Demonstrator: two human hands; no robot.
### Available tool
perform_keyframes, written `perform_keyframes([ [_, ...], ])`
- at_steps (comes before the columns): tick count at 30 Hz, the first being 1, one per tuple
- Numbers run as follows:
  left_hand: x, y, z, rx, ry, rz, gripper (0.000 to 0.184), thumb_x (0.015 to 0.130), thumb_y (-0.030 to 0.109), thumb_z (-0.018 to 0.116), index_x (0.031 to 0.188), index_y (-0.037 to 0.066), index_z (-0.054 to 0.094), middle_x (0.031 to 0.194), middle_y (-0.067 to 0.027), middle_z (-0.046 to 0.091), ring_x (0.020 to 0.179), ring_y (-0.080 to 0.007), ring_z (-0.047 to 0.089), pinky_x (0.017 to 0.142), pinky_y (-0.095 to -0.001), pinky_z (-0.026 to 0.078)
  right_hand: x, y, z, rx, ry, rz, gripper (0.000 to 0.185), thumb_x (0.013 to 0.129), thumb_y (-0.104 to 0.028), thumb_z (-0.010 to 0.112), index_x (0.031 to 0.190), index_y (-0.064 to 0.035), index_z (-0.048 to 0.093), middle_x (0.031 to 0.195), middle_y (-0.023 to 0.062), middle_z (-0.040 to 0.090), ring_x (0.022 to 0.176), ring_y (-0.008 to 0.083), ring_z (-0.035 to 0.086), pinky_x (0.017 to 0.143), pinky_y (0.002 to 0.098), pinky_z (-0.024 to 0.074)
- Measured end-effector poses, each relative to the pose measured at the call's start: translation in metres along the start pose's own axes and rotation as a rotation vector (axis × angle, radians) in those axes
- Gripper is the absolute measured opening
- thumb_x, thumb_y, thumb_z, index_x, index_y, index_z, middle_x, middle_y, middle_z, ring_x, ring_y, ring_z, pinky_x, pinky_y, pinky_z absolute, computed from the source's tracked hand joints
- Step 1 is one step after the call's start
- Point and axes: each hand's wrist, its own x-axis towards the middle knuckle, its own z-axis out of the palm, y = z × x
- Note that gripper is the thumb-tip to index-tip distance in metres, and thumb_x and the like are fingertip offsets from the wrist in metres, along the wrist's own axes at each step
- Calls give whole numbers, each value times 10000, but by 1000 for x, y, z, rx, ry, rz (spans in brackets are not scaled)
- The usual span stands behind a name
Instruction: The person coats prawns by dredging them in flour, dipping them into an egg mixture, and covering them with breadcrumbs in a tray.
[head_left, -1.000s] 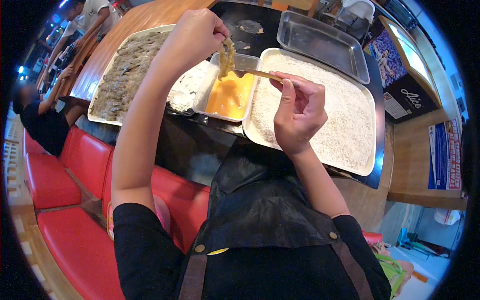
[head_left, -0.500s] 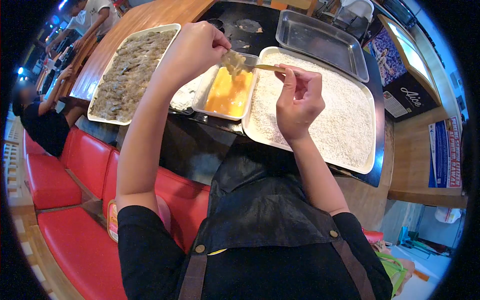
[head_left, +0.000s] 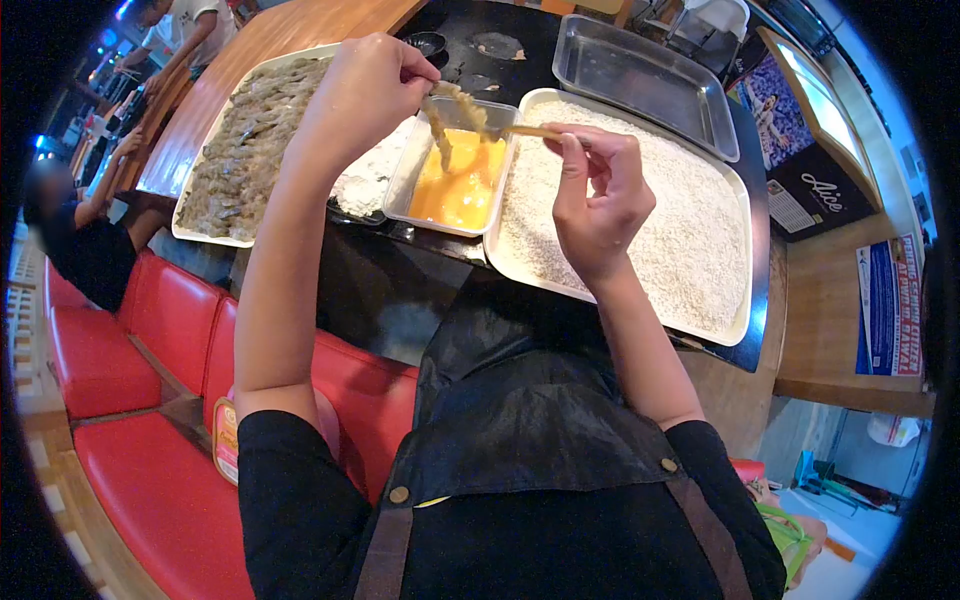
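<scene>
My left hand is closed, pinching a coated shrimp above a clear tub of beaten egg. A fork is held in my right hand, its tip against the shrimp. Part of the shrimp hangs over the egg. Left of the tub lies white flour, partly hidden by my left wrist. A tray of raw shrimp stands further left. Beneath my right hand is a white tray of pale crumbs.
An empty metal tray stands behind the crumbs. A small black bowl sits at the back. Red seats are at the left, where a person sits and another stands. A printed box is at the right.
My left hand has shifted slightly left, and the shrimp is now stretched out between my fingers and the fork, with a part hanging down. The fork stays near the tub's right rim.
</scene>
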Motion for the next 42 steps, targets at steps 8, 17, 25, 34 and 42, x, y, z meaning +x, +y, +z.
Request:
perform_keyframes([
  [8, 2, -29, 20, 70, -66, 20, 192, 788, 99, 665, 937, 16, 753, 764, -170, 708, 645, -237, 668, 656, -337, 532, 6, -15, -22, 162, -137, 66, 44, 887, 19, 646, 911, -5, 620, 900, 109, 713, 792, 154, 704, 691, 268, 577],
  [17, -4, -7, -7, -24, -62, -27, 182, 806, 72, 648, 940, -6, 743, 699, -165, 681, 611, -212, 653, 638, -327, 517, 25, 39, 19, 246, -18, 392, 74, 909, -20, 610, 861, 20, 570, 833, 132, 688, 769, 164, 710, 658, 288, 606],
  [25, -14, 7, -16, -106, -90, -67, 167, 802, 74, 666, 924, -14, 739, 717, -166, 696, 628, -184, 667, 628, -307, 513, 63, 114, 48, 54, -201, 809, 159, 915, -92, 641, 900, 24, 533, 845, 154, 677, 680, 190, 707, 627, 274, 617],
  [34, -14, 11, -15, -115, -107, -101, 168, 803, 60, 670, 934, -21, 737, 764, -167, 717, 678, -185, 693, 662, -300, 533, 42, 131, 53, -58, -381, 844, 240, 851, -210, 720, 802, -17, 587, 696, 106, 677, 536, 159, 648, 502, 306, 526],
  [42, -15, 10, -10, -130, -139, -93, 175, 809, 65, 674, 947, -24, 734, 784, -164, 722, 695, -186, 699, 678, -297, 537, 36, 127, 48, 35, -394, 911, 277, 873, -276, 715, 816, -26, 612, 725, 86, 680, 566, 145, 653, 515, 290, 547],
])
